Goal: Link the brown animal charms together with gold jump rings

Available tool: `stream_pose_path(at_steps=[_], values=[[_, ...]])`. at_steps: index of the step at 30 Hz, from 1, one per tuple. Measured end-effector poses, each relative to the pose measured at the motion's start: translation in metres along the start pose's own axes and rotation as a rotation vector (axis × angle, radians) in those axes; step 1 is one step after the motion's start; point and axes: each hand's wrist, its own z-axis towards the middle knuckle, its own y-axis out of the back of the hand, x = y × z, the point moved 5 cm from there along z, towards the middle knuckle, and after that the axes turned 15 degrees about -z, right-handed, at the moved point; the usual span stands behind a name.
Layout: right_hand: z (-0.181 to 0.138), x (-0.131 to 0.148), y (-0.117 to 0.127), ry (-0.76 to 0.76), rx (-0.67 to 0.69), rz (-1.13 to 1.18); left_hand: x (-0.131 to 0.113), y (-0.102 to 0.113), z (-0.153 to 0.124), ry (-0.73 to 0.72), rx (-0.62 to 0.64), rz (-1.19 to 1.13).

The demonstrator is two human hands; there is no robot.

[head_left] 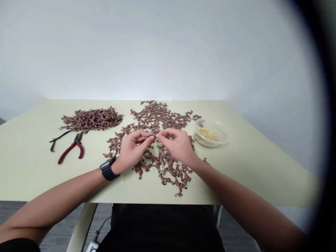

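Observation:
Above a spread of small brown animal-shaped charms [172, 169], my left hand [133, 147] and my right hand [177, 143] meet, thumb and forefinger pinched on each. Their fingertips nearly touch over something tiny, too small and covered to make out. Loose charms lie around and under both hands, partly hidden by them. A clear round plastic tub [224, 141] with small gold-coloured metal bits [208, 134] in it stands just right of my right hand. On my left wrist is a dark watch [107, 168].
A denser heap of similar brown charms [91, 119] lies at the back left. In front of it are red-handled pliers [69, 152] and a thin black tool [56, 140]. The pale table [252, 175] ends at a wall behind. A cable [101, 229] hangs below the front edge.

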Motion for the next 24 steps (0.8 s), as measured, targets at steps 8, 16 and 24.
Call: stream_pose_path(at_steps=[8,16,24], values=[[0.011,-0.009,0.005,-0.104,0.249,0.379,0.018,-0.003,0.007,0.318,0.137,-0.37],[0.009,-0.011,-0.007,-0.064,0.351,0.483,0.027,-0.008,0.004,0.393,0.251,-0.466],[0.012,-0.011,-0.004,-0.022,0.299,0.322,0.009,-0.009,0.005,0.156,0.305,0.03]])
